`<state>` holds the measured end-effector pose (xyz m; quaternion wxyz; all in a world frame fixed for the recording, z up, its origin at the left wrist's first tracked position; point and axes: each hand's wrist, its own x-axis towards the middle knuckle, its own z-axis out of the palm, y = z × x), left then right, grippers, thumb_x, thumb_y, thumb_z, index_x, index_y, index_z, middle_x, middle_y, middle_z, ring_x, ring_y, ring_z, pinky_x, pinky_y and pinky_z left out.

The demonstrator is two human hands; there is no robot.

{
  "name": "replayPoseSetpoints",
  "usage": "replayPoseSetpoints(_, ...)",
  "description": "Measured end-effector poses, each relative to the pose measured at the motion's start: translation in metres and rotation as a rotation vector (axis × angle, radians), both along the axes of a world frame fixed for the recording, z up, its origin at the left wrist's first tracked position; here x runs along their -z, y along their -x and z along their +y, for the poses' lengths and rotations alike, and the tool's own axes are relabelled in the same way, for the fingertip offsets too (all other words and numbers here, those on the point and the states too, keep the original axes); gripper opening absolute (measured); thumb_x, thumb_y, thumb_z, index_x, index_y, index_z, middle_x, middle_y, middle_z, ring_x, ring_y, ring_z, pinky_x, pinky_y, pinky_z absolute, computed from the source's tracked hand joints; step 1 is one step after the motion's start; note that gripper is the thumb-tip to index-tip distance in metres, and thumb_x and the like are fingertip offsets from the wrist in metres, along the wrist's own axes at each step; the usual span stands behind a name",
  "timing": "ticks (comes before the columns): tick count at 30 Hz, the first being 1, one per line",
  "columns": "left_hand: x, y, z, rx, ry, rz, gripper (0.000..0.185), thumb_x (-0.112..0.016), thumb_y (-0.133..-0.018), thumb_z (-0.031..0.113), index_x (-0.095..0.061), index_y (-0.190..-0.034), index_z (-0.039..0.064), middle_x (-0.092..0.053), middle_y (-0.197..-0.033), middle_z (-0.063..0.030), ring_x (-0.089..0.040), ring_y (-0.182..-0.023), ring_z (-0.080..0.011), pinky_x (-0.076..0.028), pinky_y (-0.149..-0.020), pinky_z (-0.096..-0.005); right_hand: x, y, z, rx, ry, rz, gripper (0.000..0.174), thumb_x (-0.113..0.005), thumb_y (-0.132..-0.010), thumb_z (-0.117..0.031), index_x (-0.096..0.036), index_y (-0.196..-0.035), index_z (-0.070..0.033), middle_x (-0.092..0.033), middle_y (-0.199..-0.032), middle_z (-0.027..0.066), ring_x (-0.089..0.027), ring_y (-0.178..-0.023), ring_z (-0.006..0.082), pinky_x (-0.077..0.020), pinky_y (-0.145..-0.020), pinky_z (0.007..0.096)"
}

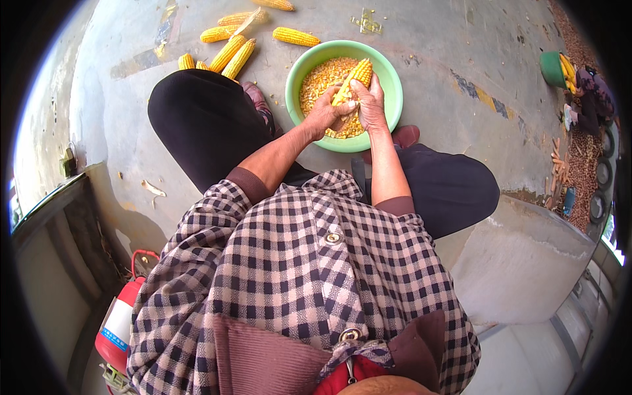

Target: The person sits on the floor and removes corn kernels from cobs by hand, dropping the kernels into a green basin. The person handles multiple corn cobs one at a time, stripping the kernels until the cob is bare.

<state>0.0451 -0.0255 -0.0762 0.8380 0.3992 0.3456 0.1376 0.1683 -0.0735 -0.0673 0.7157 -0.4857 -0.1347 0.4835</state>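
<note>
Between my feet stands a light green plastic basin (293, 98), partly filled with loose yellow corn kernels (318, 75). Over it, both hands are on one ear of corn (363, 72) that tilts up to the right. My left hand (327, 112) grips its lower end, fingers wrapped on the left side. My right hand (371, 104) holds it from the right, with the thumb pressed along the cob. Rows of kernels still cover the upper part; the lower end is mostly hidden by my fingers.
Several whole corn ears (232, 52) lie on the concrete floor beyond my left knee, and another ear (296, 36) touches near the basin's far rim. A red fire extinguisher (118, 321) stands at lower left. Far right, a person (592, 98) sits by a green bucket (552, 69) of corn.
</note>
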Motion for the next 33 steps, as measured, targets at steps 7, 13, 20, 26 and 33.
replayPoseSetpoints(7, -0.002, 0.0, 0.0, 0.011, 0.009, 0.024, 0.065, -0.075, -0.078, 0.017, -0.04, -0.132, 0.004, -0.059, -0.109, -0.007, -0.058, -0.094, -0.0157, -0.049, -0.083, -0.0295, -0.001, -0.003, -0.002, -0.033, -0.093, 0.082, 0.04, -0.055, -0.091, -0.018, -0.041, -0.126, -0.004, -0.059, -0.106, 0.0133, -0.063, -0.097, 0.0267, -0.0552, -0.082, 0.0365)
replayPoseSetpoints(13, -0.002, 0.001, -0.002, 0.03, -0.103, 0.066, 0.063, -0.077, -0.077, 0.021, -0.045, -0.128, 0.003, -0.059, -0.108, -0.0076, -0.058, -0.096, -0.0158, -0.048, -0.085, -0.03, 0.002, 0.0, 0.001, 0.013, -0.006, 0.113, 0.037, -0.062, -0.09, -0.016, -0.045, -0.121, -0.006, -0.061, -0.101, 0.0112, -0.063, -0.089, 0.0212, -0.0557, -0.078, 0.0353)
replayPoseSetpoints(20, 0.001, 0.001, -0.003, 0.021, -0.027, 0.043, 0.063, -0.077, -0.077, 0.024, -0.045, -0.127, 0.004, -0.059, -0.11, -0.0071, -0.057, -0.1, -0.016, -0.046, -0.089, -0.03, 0.002, 0.001, -0.001, 0.047, -0.046, 0.128, 0.041, -0.065, -0.086, -0.007, -0.042, -0.121, -0.006, -0.061, -0.097, 0.0105, -0.065, -0.082, 0.0215, -0.0575, -0.07, 0.0336)
replayPoseSetpoints(26, 0.005, 0.001, -0.001, 0.025, 0.004, 0.055, 0.061, -0.076, -0.078, 0.021, -0.045, -0.128, 0.006, -0.059, -0.111, -0.006, -0.057, -0.102, -0.0164, -0.046, -0.089, -0.0302, 0.003, 0.002, -0.002, 0.044, -0.087, 0.177, 0.047, -0.065, -0.084, -0.004, -0.04, -0.124, -0.007, -0.061, -0.099, 0.0099, -0.065, -0.083, 0.0211, -0.0574, -0.071, 0.033)
replayPoseSetpoints(33, 0.006, 0.0, -0.002, -0.022, 0.115, -0.002, 0.058, -0.073, -0.08, 0.015, -0.044, -0.129, 0.006, -0.059, -0.112, -0.0064, -0.058, -0.103, -0.017, -0.047, -0.09, -0.0306, 0.004, 0.007, -0.005, 0.019, -0.077, 0.114, 0.051, -0.061, -0.082, 0.003, -0.039, -0.127, -0.008, -0.06, -0.103, 0.0111, -0.064, -0.088, 0.0234, -0.0566, -0.076, 0.036)
